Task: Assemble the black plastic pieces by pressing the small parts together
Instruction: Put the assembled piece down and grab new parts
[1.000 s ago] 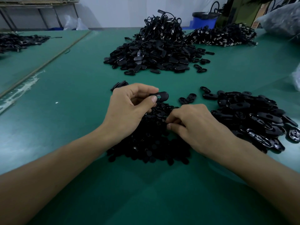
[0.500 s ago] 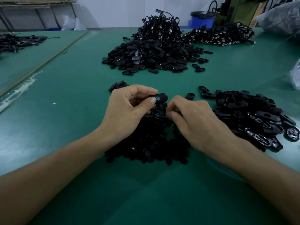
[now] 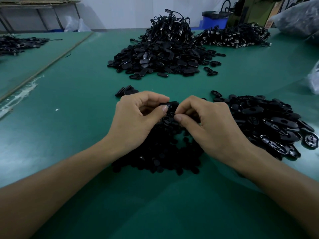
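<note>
black oval shell (image 3: 170, 104), glossy, rounded ends

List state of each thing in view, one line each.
left hand: pinches oval piece
oval piece: held above small-parts pile
right hand: fingers curled at the piece's right end, contents hidden
small-parts pile: loose heap under both hands
shell pile: loose heap right of hands
far pile: loose heap, nobody touching

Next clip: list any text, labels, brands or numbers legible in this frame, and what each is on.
None can be read.
Cardboard box, back right: a reddish patch, too blurred to read.
Blue bin: no marking visible.
Black piece pinched between the left hand and right hand: no legible print.
</note>
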Available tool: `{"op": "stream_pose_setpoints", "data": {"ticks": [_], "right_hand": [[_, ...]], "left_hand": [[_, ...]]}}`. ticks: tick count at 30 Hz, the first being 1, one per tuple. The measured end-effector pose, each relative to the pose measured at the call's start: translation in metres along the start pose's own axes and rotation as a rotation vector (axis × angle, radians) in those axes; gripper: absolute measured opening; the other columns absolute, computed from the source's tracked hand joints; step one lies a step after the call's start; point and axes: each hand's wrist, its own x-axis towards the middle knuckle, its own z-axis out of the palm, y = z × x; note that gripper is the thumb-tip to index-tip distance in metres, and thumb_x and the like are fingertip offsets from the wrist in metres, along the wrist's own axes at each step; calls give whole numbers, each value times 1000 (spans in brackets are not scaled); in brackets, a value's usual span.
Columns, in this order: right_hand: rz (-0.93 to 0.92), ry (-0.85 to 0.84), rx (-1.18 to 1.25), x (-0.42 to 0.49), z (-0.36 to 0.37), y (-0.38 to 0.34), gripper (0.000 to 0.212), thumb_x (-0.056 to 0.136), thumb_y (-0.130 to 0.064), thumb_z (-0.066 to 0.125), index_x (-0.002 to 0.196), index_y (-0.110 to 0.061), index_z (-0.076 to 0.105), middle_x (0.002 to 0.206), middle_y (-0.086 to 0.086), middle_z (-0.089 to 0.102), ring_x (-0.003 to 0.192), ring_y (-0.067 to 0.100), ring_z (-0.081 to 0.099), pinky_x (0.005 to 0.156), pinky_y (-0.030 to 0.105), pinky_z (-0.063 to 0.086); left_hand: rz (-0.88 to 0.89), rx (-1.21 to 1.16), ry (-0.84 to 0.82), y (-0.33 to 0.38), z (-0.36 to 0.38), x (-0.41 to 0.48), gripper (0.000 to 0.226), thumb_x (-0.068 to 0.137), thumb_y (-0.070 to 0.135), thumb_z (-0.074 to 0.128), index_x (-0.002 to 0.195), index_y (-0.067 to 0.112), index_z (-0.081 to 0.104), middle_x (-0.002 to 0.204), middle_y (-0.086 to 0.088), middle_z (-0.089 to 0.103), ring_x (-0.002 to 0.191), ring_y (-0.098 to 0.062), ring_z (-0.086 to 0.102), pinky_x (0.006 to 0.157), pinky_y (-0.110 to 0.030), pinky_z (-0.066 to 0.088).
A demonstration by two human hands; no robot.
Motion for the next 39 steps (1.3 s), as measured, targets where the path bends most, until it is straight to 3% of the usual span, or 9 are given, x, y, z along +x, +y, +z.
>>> {"op": "stream_pose_setpoints", "data": {"ticks": [7,11,17,24,29,39], "right_hand": [[-47,24,-18,2,-2,-6,5,93,-18,69,89,-21,70,79,-12,68,78,9,62,68,12,43],[-23,55,25,1,-2,-7,5,93,-15,69,90,-20,70,79,-16,67,83,4,63,71,13,47],[-7,61,41,2,-1,-9,16,93,-14,69,106,-21,74,86,-23,66,89,-3,63,79,8,47],[-23,136,99,1,0,-9,17,88,-13,75,92,-29,77,83,-15,69,81,2,65,72,10,47],[52,163,247,2,1,-8,19,86,-11,75,87,-30,76,78,-13,73,72,7,70,67,17,54],[70,204,179,1,0,-11,19,85,-9,75,83,-27,74,76,-17,71,69,2,67,62,9,49]], "left_hand": [[22,53,32,-1,-1,0,18,82,21,74,93,35,74,85,10,77,78,-8,73,75,-27,58],[29,66,33,-1,-1,-1,20,81,19,75,94,35,74,86,12,77,81,-8,73,77,-29,59],[40,77,24,1,0,-2,22,83,15,76,93,35,73,88,11,77,83,-8,74,79,-32,61],[35,43,0,6,3,-4,24,84,7,78,93,28,74,86,9,77,81,-8,74,76,-23,58],[50,-2,-22,12,6,-7,19,81,11,76,91,26,75,87,6,78,81,-12,75,77,-27,59],[32,-22,-33,15,7,-8,19,79,14,75,92,29,74,88,8,78,83,-10,74,77,-22,56]]}}
